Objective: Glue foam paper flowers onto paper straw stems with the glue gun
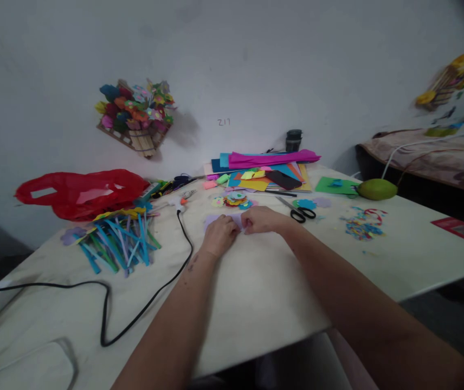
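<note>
A small light purple paper (237,219) lies at the middle of the table, mostly covered by my hands. My left hand (221,234) rests on its near left part with the fingers curled and pressed together on it. From the right, my right hand (261,220) pinches the paper's right part, its fingers close to those of the left. Just beyond the hands sits a stack of colourful paper flowers (237,200). Black-handled scissors (303,213) lie open to the right of my right hand, beside blue and purple paper flowers (305,204).
A glue gun (178,203) with a black cord (183,230) lies left of the hands. Farther left are paper strips (120,244) and a red bag (89,192). Coloured sheets (272,158) lie at the back; paper scraps (362,226) and a green oval object (377,189) are right.
</note>
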`<state>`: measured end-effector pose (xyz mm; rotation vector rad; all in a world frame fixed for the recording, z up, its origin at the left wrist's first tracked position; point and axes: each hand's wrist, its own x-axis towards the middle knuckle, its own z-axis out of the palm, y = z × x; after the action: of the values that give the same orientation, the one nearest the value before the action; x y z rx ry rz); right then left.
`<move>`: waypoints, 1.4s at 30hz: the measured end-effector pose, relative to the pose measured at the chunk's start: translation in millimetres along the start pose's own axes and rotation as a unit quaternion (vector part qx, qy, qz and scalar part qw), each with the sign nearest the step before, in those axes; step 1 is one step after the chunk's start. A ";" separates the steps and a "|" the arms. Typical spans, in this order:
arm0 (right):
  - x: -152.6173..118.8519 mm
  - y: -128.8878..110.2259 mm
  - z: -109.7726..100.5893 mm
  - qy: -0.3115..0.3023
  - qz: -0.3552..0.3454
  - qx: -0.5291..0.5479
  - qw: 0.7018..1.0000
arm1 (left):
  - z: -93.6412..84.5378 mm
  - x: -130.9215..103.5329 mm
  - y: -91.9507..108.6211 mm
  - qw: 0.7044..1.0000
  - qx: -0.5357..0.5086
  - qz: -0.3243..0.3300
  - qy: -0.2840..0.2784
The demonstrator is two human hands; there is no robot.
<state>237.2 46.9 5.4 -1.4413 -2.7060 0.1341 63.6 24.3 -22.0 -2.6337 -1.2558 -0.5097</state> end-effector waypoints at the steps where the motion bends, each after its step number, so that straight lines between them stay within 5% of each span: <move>1: -0.3 -1.7 -0.8 0.003 0.000 -0.006 1.000 | 0.1 0.1 -0.3 1.000 -0.003 -0.001 0.001; 42: 5.7 -1.1 8.1 -0.043 0.028 0.104 0.993 | 12.6 0.2 -21.7 0.981 -0.186 -0.035 0.031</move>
<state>232.3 50.7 -2.4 -1.4826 -2.6222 0.4764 49.7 41.9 -33.3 -2.8463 -1.3522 -0.9117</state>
